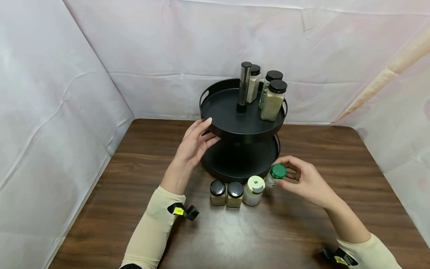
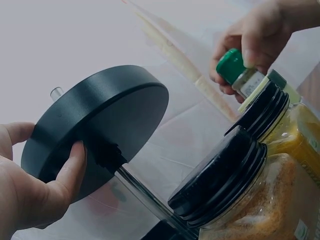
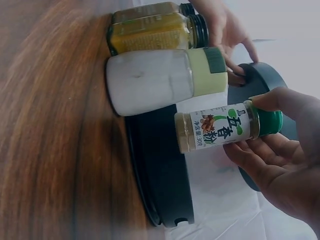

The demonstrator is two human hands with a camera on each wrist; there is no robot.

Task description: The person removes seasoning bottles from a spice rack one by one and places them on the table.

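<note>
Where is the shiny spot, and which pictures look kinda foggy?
Head view: a pale glare shines on the wooden table, near the bottom middle; left wrist view: dim, grayish and hazy; right wrist view: hazy too, with soft, smeary wood grain at the upper left, though the big print on the green-capped bottle is clear.

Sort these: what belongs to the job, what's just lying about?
Likely the job: green-capped bottle, in the right hand; black stand, held by the left hand; three front jars; three upper jars.

Likely just surroundings: table; white sheets.
</note>
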